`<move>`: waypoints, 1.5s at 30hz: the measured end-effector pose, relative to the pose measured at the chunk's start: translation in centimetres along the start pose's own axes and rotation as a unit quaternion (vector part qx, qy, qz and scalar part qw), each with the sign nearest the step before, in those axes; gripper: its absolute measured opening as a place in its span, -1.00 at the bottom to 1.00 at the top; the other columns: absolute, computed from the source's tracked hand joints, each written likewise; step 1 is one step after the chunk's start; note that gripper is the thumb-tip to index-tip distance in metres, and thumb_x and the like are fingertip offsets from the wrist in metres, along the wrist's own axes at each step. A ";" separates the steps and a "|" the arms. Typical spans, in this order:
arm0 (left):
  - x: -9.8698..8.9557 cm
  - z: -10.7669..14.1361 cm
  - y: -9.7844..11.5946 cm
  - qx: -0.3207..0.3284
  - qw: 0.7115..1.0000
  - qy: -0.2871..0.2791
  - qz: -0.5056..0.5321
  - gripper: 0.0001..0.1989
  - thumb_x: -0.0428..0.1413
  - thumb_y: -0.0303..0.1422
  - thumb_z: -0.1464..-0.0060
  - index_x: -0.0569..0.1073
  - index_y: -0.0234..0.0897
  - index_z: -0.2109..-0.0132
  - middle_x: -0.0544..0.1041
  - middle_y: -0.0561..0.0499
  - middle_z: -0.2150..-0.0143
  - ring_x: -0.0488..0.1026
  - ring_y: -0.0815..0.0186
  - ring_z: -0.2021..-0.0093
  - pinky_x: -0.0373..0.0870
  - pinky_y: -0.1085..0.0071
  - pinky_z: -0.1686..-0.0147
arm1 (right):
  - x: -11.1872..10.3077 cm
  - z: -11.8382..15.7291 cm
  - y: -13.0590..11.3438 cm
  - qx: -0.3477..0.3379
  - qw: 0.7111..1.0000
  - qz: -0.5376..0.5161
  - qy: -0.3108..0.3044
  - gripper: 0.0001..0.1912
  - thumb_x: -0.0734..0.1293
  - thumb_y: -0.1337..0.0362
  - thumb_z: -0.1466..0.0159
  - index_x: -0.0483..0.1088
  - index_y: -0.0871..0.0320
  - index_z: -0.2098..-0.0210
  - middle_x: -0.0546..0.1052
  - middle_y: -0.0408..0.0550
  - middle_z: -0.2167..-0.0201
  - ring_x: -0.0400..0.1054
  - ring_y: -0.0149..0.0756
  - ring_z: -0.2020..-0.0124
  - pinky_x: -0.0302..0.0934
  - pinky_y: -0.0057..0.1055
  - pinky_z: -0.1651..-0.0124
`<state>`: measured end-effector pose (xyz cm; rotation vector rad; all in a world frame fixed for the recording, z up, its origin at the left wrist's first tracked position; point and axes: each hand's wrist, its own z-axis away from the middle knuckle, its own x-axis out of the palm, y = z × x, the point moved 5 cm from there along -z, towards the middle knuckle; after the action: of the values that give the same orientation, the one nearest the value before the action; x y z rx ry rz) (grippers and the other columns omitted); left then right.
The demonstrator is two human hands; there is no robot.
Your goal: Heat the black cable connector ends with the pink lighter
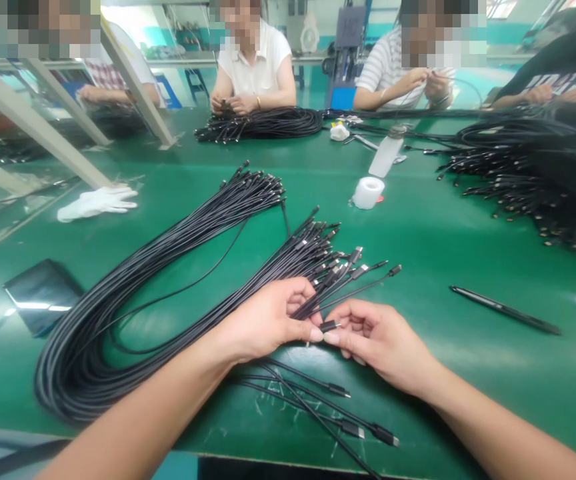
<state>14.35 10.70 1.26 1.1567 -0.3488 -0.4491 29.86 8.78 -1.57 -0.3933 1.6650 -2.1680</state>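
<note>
Our left hand (268, 321) is closed, its fingers curled round a gathered sheaf of thin black rubber-sheathed cables (313, 297) close to their plug ends; our right hand (383, 343) is half closed, its thumb and forefinger meeting the left hand's fingertips at a small black plug (329, 326), which seems pinched there; held this way, that one end appears parted from the sheaf, apparently so we can look at it alone.

Just beyond the hands, the other black plugs (353, 255) fan toward the upper right, probably spread so each end can be picked out; the same cables run to the lower left in a long black loop (68, 373), laid flat on the green counter (468, 380), likely to keep the lengths from tangling; below our wrists, a few loose black cables (313, 400) lie apart from the rest.

At right lies a slim black pen (505, 310); upper centre, a white roll of tape (368, 193) stands near a translucent plastic bottle (385, 152); at left lies a white cloth glove (97, 202); across the counter, a co-worker's hands (231, 103) sit behind a black cable coil (258, 123).
</note>
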 end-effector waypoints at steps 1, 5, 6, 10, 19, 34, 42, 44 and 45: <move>0.0 0.0 0.0 0.002 1.000 0.000 0.001 -0.67 0.32 -0.52 0.20 0.33 -0.30 0.31 0.51 0.07 0.35 0.44 0.38 0.31 0.32 0.43 0.27 | 0.0 0.0 0.0 -0.003 1.000 -0.001 0.000 -0.72 0.47 0.11 -0.14 0.46 0.15 0.27 0.48 -0.14 0.44 0.27 -0.48 0.53 0.23 -0.52 0.49; 0.1 -0.1 0.0 0.005 1.000 -0.001 0.007 -0.67 0.29 -0.56 0.20 0.31 -0.30 0.32 0.48 0.09 0.37 0.43 0.39 0.30 0.32 0.45 0.27 | 0.1 0.1 -0.1 -0.014 1.000 -0.005 0.001 -0.77 0.46 0.16 -0.15 0.46 0.15 0.26 0.47 -0.16 0.46 0.28 -0.47 0.52 0.25 -0.51 0.45; 0.1 -0.1 0.0 0.007 1.000 -0.001 0.003 -0.67 0.29 -0.56 0.20 0.30 -0.30 0.32 0.48 0.09 0.37 0.43 0.39 0.30 0.32 0.45 0.27 | 0.1 0.1 -0.1 -0.017 1.000 -0.004 0.002 -0.77 0.46 0.17 -0.16 0.46 0.15 0.26 0.47 -0.16 0.47 0.29 -0.47 0.51 0.26 -0.51 0.45; -0.1 -0.1 -0.2 0.020 0.999 0.002 -0.032 -0.67 0.29 -0.53 0.18 0.31 -0.28 0.29 0.48 0.10 0.37 0.43 0.37 0.29 0.32 0.43 0.25 | 0.0 0.1 -0.3 -0.032 0.999 0.011 0.010 -0.76 0.45 0.15 -0.17 0.48 0.12 0.23 0.48 -0.16 0.47 0.32 -0.44 0.51 0.27 -0.49 0.45; 0.0 -0.2 0.0 0.023 1.000 0.009 0.001 -0.62 0.38 -0.40 0.20 0.32 -0.29 0.32 0.48 0.09 0.37 0.42 0.39 0.30 0.33 0.43 0.25 | -0.4 0.1 -0.8 -0.049 0.998 0.032 -0.008 -0.64 0.26 0.05 -0.35 0.49 0.19 0.10 0.52 -0.06 0.42 0.33 -0.46 0.53 0.25 -0.51 0.49; -0.1 -0.1 -0.1 0.029 0.999 0.011 -0.020 -0.64 0.35 -0.45 0.18 0.31 -0.29 0.32 0.46 0.11 0.38 0.42 0.40 0.30 0.33 0.45 0.27 | -0.6 -0.1 -0.8 -0.053 0.998 0.028 0.000 -0.73 0.27 0.15 -0.35 0.50 0.19 0.13 0.54 -0.08 0.45 0.35 -0.46 0.54 0.25 -0.51 0.46; -0.1 -0.1 -0.3 0.022 0.999 0.020 -0.026 -0.67 0.30 -0.55 0.18 0.31 -0.28 0.31 0.44 0.13 0.38 0.46 0.36 0.26 0.35 0.42 0.23 | -1.1 0.0 -0.9 -0.066 0.997 0.020 0.032 -0.80 0.36 0.15 -0.29 0.44 0.18 0.30 0.47 -0.14 0.59 0.29 -0.45 0.56 0.21 -0.51 0.48; -0.2 -0.1 -0.4 0.023 0.999 0.022 -0.027 -0.68 0.29 -0.56 0.18 0.31 -0.28 0.31 0.44 0.13 0.38 0.45 0.37 0.27 0.35 0.43 0.24 | -1.0 0.0 -0.9 -0.065 0.997 0.014 0.028 -0.80 0.35 0.14 -0.29 0.43 0.17 0.29 0.47 -0.13 0.56 0.30 -0.44 0.55 0.21 -0.49 0.47; -0.2 -0.1 -0.3 0.025 0.999 0.021 -0.029 -0.68 0.29 -0.56 0.17 0.31 -0.28 0.31 0.45 0.12 0.38 0.45 0.37 0.27 0.35 0.43 0.24 | -0.9 0.0 -0.9 -0.064 0.998 0.011 0.020 -0.80 0.36 0.14 -0.29 0.44 0.16 0.25 0.48 -0.13 0.53 0.30 -0.43 0.53 0.22 -0.49 0.45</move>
<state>14.22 10.77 0.88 1.2253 -0.2921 -0.4673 30.55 9.37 -0.73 -0.3668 1.8263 -2.0732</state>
